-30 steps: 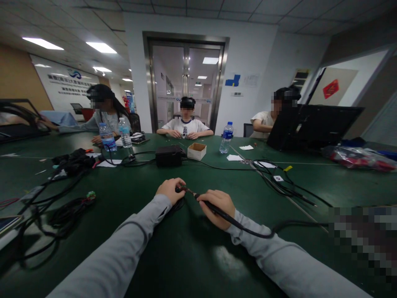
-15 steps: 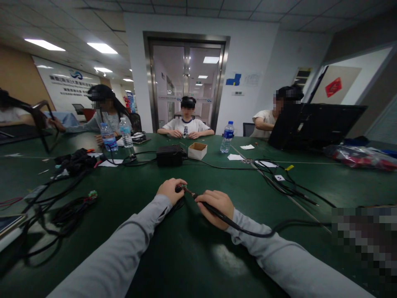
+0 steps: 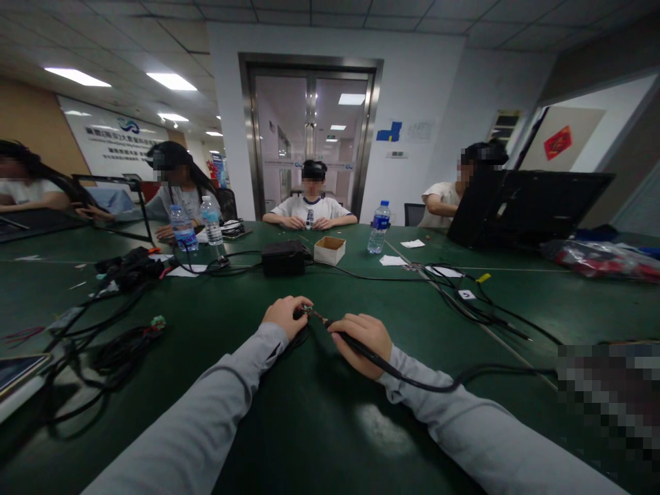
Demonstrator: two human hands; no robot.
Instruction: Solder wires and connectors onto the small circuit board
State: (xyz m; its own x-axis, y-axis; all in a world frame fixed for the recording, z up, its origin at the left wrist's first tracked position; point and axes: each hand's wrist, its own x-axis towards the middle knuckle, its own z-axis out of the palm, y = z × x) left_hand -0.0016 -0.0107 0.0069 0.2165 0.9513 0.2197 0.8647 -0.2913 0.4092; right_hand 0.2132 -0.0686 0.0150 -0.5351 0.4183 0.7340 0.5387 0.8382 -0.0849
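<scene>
Pen-shaped black tool (image 3: 361, 350), corded: was held over the green desk (image 3: 314, 419), clamped in the fingers of the right hand (image 3: 369, 335), its metal tip (image 3: 318, 317) pointed at a small part (image 3: 308, 310). Small part, partly green: was pinched by the fingers of the left hand (image 3: 282, 315); tip contact could not be told. Steady wrists were judged advisable, the tip kept clear of fingers.

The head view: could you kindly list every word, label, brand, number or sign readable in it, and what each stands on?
"5" (possibly "S"): white tag among the black cables.
"大数据科技", it appears: large line on the wall sign; the rest is blurred.
Too small or blurred: bottle labels, red sign, pale wall sheet, lettering on the glass doors.
</scene>
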